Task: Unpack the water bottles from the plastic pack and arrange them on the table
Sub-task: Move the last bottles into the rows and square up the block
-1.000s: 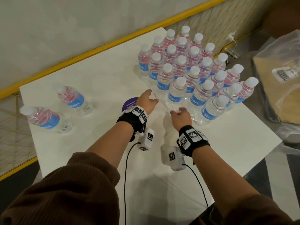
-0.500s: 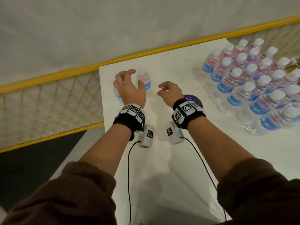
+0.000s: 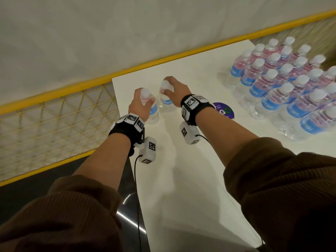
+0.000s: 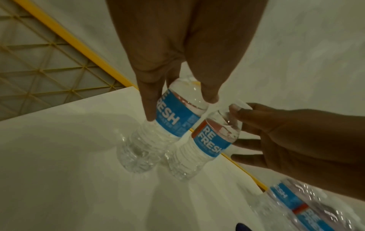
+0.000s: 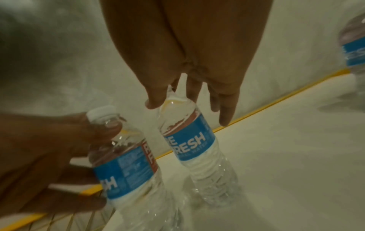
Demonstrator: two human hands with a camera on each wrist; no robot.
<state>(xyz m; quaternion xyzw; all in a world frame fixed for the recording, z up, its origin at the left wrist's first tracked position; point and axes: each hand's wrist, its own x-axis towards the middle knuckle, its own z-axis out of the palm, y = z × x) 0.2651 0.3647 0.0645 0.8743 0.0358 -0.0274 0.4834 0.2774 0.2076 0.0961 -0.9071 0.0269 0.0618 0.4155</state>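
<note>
Since half a second ago your left hand [image 3: 140, 106] and right hand [image 3: 175, 91] each grip a ribbed clear bottle [image 4: 164, 125] up top; only head view shows the shrink-wrapped pack [image 3: 283, 88].

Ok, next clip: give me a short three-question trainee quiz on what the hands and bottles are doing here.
1. True or false: each hand grips one bottle near its neck.
2. Multiple choice: the bottle in the left hand and the bottle in the right hand are A) lying flat B) upright, close together C) stacked.
3. Fill in: the big group of bottles lies to the person's ____.

Key: 1 true; 2 B; 3 right.
</note>
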